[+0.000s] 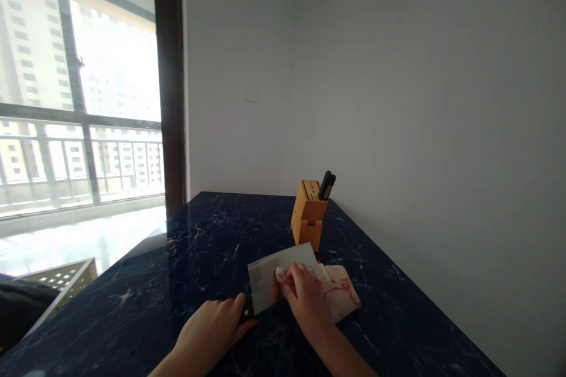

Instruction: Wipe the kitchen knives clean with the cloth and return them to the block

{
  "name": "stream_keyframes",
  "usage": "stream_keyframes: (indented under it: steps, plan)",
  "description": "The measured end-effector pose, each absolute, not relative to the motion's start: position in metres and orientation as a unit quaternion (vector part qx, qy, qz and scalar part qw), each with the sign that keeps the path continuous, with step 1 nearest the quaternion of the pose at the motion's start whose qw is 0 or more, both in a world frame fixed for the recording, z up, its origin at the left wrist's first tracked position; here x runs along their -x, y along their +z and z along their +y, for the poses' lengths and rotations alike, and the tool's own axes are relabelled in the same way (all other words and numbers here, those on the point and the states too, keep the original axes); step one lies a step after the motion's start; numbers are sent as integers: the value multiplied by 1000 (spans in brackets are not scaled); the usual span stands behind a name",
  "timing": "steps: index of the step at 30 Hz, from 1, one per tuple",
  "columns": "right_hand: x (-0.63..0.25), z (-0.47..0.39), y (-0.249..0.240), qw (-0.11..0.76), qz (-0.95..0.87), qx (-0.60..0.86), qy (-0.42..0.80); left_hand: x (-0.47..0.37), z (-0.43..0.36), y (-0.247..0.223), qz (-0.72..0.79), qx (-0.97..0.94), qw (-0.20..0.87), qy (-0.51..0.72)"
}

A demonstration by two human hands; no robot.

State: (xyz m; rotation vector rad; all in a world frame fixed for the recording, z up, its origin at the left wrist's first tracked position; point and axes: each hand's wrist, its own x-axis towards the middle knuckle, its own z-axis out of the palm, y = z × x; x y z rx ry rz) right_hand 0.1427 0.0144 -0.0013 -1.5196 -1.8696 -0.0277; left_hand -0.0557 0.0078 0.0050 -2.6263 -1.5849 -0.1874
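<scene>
My left hand [212, 327] is closed around the black handle of a cleaver [265, 283], whose broad blade points away to the right above the dark table. In my right hand [305, 294] is a bunched white cloth [280, 274], pinched between the fingers and lying against the face of the blade. Beneath and beside my right wrist rests a folded pinkish-white towel [342, 291] with red markings. Just beyond the blade stands a wooden knife block [308, 215], with black handles [327, 185] sticking out of its top.
The dark blue marbled table [212, 235] runs back to a grey wall [398, 100] with a wall switch plate [252, 93]. At lower left is a chair [66, 288] with a perforated back and dark cloth. Large windows [79, 100] fill the left side.
</scene>
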Motion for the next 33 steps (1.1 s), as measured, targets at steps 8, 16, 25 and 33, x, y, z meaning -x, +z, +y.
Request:
stream_keyframes:
  steps: [8, 16, 25, 33]
  plan:
    - [-146, 9, 7, 315, -720, 616, -60, 58, 8, 11, -539, 839, 44, -61]
    - [-158, 15, 4, 305, -709, 636, -10, 61, 4, 20, -569, 815, 66, -82]
    - [-167, 21, 4, 370, -701, 608, 56, 56, 3, 11, -567, 821, 36, -62]
    - [-144, 16, 9, 326, -741, 587, -5, 48, -4, 13, -537, 840, 40, -71]
